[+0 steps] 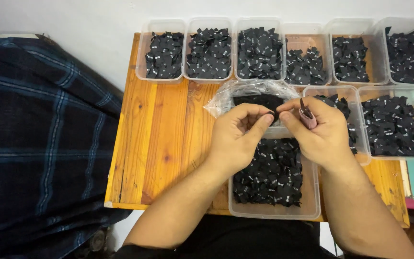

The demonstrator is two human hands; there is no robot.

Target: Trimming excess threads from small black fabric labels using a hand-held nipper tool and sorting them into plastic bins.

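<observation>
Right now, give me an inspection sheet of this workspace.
Surface: orange-brown wooden slat table, white floor behind.
Job's things: clear plastic tub of small black fabric labels at the near edge; crinkled clear plastic bag of black labels behind the hands.
Clutter: row of clear plastic tubs of black labels at the back; two more tubs on the right.
Grippers: left hand pinches a black label; right hand holds small pink snips.
Cables: nothing seen.
Surroundings: dark blue plaid cloth at left.
</observation>
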